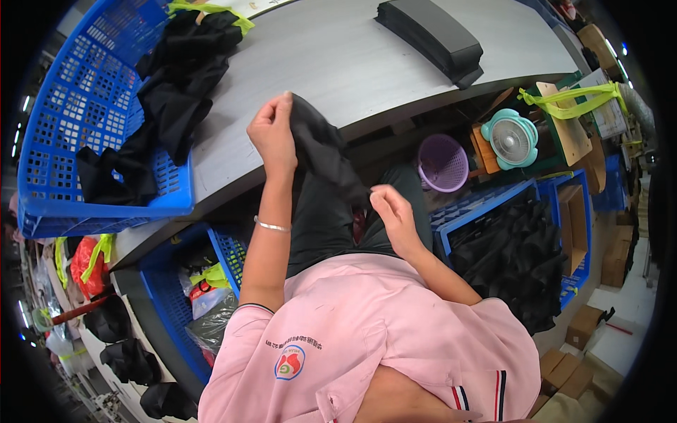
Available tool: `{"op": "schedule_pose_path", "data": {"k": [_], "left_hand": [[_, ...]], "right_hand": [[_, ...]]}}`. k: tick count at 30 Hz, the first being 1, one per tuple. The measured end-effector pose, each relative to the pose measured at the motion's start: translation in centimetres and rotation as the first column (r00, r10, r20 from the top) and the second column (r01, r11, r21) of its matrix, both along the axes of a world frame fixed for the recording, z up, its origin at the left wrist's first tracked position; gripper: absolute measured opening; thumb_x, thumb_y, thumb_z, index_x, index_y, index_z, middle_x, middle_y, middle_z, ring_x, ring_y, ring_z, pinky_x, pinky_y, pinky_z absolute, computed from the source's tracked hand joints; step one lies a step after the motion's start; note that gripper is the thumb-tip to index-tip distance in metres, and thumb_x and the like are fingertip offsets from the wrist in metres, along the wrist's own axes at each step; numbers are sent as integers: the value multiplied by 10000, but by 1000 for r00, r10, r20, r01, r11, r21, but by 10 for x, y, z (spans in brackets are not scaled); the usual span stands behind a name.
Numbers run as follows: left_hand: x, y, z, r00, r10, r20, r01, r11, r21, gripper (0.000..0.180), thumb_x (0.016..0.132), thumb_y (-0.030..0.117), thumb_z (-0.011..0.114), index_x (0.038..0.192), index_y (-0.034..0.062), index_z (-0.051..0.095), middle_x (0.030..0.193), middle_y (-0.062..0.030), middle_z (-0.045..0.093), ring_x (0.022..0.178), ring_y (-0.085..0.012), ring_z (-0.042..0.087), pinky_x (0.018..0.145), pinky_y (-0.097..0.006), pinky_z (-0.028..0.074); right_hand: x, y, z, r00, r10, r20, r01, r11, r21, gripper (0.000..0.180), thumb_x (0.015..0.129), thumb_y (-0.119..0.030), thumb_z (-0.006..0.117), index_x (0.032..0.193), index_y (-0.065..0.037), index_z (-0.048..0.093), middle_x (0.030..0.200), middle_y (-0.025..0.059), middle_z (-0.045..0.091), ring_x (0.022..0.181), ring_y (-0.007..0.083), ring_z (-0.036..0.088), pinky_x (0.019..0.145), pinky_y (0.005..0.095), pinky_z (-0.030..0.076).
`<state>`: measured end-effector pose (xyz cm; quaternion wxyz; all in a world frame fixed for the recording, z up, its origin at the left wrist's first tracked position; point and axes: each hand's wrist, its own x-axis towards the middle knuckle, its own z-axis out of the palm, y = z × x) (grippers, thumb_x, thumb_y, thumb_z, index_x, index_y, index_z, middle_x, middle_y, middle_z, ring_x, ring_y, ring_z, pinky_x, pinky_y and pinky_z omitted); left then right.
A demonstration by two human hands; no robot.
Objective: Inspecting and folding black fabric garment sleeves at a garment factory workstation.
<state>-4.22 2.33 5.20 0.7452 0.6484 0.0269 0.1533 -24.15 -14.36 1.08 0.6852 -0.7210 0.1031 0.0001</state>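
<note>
At the centre of the frame hangs a plain black garment (pixel 321 151). The bench (pixel 338 63) is flat grey. Upper left, a bright blue lattice basket (pixel 67 127) holds more black cloth (pixel 173 84) with a lime-green strip. At right stand a lilac mesh basket (pixel 443 163) and a teal-and-white fan (pixel 510 138). The shirt (pixel 381 345) at the bottom is pink, with red, white and navy stripes.

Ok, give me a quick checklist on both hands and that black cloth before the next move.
1. Left hand pinches the top of the black cloth: ok.
2. Right hand pinches its lower edge: ok.
3. Cloth stretched between the hands, off the grey table: ok.
4. Cloth free of the blue basket holding other dark pieces: ok.
5. Cloth's lower end free of the lap: cannot tell.
</note>
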Motion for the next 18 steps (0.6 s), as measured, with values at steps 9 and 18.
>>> {"op": "schedule_pose_path", "data": {"k": [9, 18], "left_hand": [[-96, -40, 30, 937, -282, 208, 214, 930, 298, 58, 884, 49, 738, 916, 1, 747, 776, -29, 676, 688, -74, 562, 633, -223, 452], [-60, -10, -1, 950, -149, 276, 41, 932, 360, 82, 907, 77, 715, 870, 5, 725, 758, -51, 674, 683, -109, 610, 624, -257, 480]], "right_hand": [[89, 9, 38, 841, -130, 526, 466, 668, -580, 809, 785, -37, 684, 1485, 39, 287, 1535, 290, 287, 1345, 439, 419, 1081, 452, 368], [60, 8, 56, 986, 165, 1, -124, 734, 667, 273, 994, -118, 604, 1237, 5, 633, 1068, 10, 679, 910, 72, 617, 788, 228, 505]]}}
